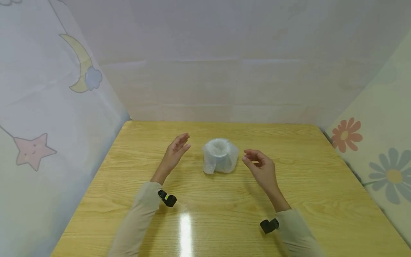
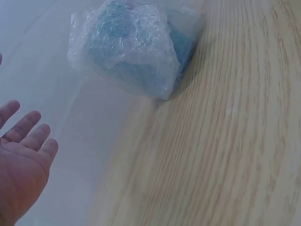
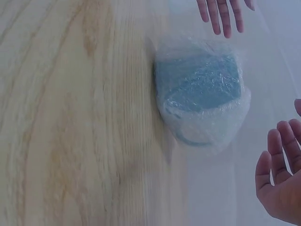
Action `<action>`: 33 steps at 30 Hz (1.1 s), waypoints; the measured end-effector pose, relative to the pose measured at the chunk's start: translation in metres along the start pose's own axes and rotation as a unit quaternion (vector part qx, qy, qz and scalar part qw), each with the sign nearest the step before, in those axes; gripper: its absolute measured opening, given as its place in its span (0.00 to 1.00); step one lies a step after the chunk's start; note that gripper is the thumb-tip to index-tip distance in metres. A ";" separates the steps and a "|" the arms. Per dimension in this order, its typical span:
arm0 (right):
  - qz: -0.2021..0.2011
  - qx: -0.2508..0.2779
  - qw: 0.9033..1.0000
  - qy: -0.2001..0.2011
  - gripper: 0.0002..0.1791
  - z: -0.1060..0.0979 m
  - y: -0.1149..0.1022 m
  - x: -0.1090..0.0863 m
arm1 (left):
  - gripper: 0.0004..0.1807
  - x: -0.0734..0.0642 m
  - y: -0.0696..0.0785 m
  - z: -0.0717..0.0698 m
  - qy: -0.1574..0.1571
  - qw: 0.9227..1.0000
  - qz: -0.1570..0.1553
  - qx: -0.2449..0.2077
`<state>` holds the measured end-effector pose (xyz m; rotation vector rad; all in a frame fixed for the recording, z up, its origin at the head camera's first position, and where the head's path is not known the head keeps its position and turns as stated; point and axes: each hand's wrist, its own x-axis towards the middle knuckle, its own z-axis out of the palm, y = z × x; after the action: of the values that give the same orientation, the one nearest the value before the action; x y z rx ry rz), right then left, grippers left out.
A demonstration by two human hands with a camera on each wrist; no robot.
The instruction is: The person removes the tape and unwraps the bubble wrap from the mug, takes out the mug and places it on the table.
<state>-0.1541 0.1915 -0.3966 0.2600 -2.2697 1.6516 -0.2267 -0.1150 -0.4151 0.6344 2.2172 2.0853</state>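
A bluish mug-like object in bubble wrap (image 1: 221, 157) stands on the wooden table; through the clear wrap a handle-like curve shows in the right wrist view (image 3: 200, 89). To its left my left hand (image 1: 174, 151) hovers with fingers extended, palm turned toward the bundle, touching nothing. On the other side my right hand (image 1: 262, 167) is held above the table, its fingers gently bent and apart from the wrap. The left wrist view shows the left palm (image 2: 21, 174) at the edge, with a gap between it and the wrapped bundle (image 2: 131, 52).
The wooden table (image 1: 205, 207) reaches back to a pale wall sheet (image 1: 199, 85). Printed sheets flank it, one with a moon (image 1: 81, 59) and star on the left, another with flowers (image 1: 393, 175) on the right. Black wrist cameras sit on both sleeves.
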 end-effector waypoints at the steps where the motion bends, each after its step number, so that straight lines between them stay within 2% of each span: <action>1: 0.000 0.000 1.000 -0.002 0.11 0.001 0.000 0.000 | 0.27 0.001 -0.002 0.002 0.000 1.000 0.001 -0.006; 11: -0.017 -0.003 1.000 -0.005 0.10 0.016 0.004 -0.002 | 0.26 0.004 -0.011 0.007 0.001 0.999 -0.001 -0.034; 19: -0.021 0.004 1.000 -0.012 0.09 0.028 0.011 -0.002 | 0.27 0.018 -0.036 0.008 -0.018 0.999 0.005 -0.049; 30: -0.011 -0.014 1.000 -0.014 0.08 0.039 0.021 -0.003 | 0.31 0.028 -0.042 0.022 -0.031 0.998 0.015 -0.056; 33: -0.008 -0.014 1.000 -0.008 0.07 0.042 0.023 -0.004 | 0.31 0.026 -0.031 0.026 -0.040 0.998 0.002 -0.057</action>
<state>-0.1648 0.1591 -0.4301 0.2855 -2.2952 1.6152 -0.2518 -0.0830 -0.4414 0.7004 2.0398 2.1304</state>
